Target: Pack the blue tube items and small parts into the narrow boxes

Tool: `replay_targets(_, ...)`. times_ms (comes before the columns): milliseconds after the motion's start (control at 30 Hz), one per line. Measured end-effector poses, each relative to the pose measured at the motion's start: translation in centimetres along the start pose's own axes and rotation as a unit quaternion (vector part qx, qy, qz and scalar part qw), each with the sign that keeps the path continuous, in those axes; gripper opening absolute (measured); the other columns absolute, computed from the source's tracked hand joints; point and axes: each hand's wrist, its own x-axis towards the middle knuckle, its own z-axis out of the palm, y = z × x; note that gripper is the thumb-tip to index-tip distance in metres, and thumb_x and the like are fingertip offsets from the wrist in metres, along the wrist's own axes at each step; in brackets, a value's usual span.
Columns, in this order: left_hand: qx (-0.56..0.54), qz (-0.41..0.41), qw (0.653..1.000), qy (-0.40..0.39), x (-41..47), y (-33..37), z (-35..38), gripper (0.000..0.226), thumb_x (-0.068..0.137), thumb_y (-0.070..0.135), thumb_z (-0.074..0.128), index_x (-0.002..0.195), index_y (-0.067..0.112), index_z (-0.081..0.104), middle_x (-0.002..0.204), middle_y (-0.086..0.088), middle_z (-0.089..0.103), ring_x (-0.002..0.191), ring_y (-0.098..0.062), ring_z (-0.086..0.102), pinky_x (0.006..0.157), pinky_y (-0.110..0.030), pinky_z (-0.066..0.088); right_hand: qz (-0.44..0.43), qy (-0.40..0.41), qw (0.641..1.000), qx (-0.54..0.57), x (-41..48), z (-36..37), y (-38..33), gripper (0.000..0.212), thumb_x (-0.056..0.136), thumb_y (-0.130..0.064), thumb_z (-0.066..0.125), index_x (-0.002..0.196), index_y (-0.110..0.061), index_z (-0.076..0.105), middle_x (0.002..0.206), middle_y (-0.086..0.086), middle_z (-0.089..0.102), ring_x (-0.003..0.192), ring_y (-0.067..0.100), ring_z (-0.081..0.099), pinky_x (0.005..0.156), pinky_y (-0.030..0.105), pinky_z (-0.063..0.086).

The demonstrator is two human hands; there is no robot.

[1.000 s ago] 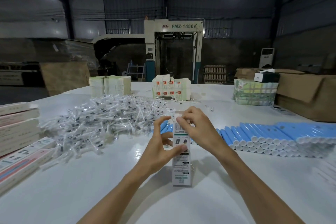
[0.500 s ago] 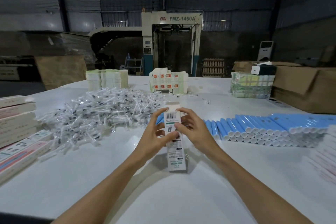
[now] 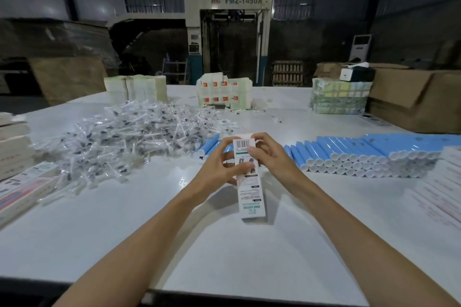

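On the bench [image 3: 124, 232] at twelve o'clock, we are standing the narrow box [image 3: 250, 197] on end, left hand [image 3: 219, 167] and right hand [image 3: 272, 157] gripping its top, likely closing the flap.

A narrow box [image 3: 250, 193] stands on end on the white table [image 3: 224, 252], barcode end uppermost. The left hand [image 3: 219, 169] grips the box's left side with the thumb across its printed face. The right hand [image 3: 273, 157] holds its right side, fingers curled near the top flap. Beyond the box to its left lies a heap of small parts [image 3: 129, 137] in clear wrappers. Just behind the box and running off to its right, blue tubes [image 3: 361, 154] lie stacked in rows, white caps facing the person. Far left of the box sit stacked closed boxes [image 3: 17, 157]. Well beyond the box stands a machine [image 3: 229, 32] marked FMZ-1450A.
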Motion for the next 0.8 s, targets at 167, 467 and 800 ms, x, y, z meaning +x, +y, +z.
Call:
replay_targets(167, 0.003, 0.0, 1.0, -0.02, -0.5, 0.5, -0.3, 0.064, 0.089, 0.029, 0.087, 0.14, 0.046, 0.051, 0.123, 0.0, 0.077, 0.108, -0.024, 0.077, 0.074, -0.043, 0.067, 0.057, 0.124, 0.989, 0.057, 0.8, -0.5, -1.0, 0.034, 0.106, -0.048, 0.056, 0.133, -0.029, 0.056, 0.094, 0.006, 0.08, 0.085, 0.023, 0.077, 0.074, 0.027, 0.061)
replay_targets(467, 0.018, 0.002, 0.998, -0.067, -0.7, 0.7, 0.8, 0.075, 0.088, 0.036, 0.088, 0.148, 0.049, 0.044, 0.124, -0.002, 0.077, 0.106, -0.028, 0.078, 0.075, -0.043, 0.067, 0.156, 0.085, 0.979, 0.096, 1.0, -1.7, -1.1, 0.041, 0.102, -0.046, 0.062, 0.097, -0.01, 0.081, 0.097, 0.015, 0.08, 0.087, 0.024, 0.078, 0.071, 0.029, 0.061)
replay_targets(800, 0.007, -0.009, 0.999, -0.04, -0.6, 0.5, 0.4, 0.089, 0.081, 0.036, 0.092, 0.146, 0.056, 0.034, 0.12, -0.009, 0.077, 0.101, -0.033, 0.079, 0.073, -0.042, 0.066, 0.143, 0.021, 0.985, 0.093, 0.9, -1.9, -2.0, 0.025, 0.101, -0.029, 0.067, 0.102, -0.009, 0.083, 0.104, 0.015, 0.079, 0.094, 0.021, 0.076, 0.076, 0.027, 0.059)
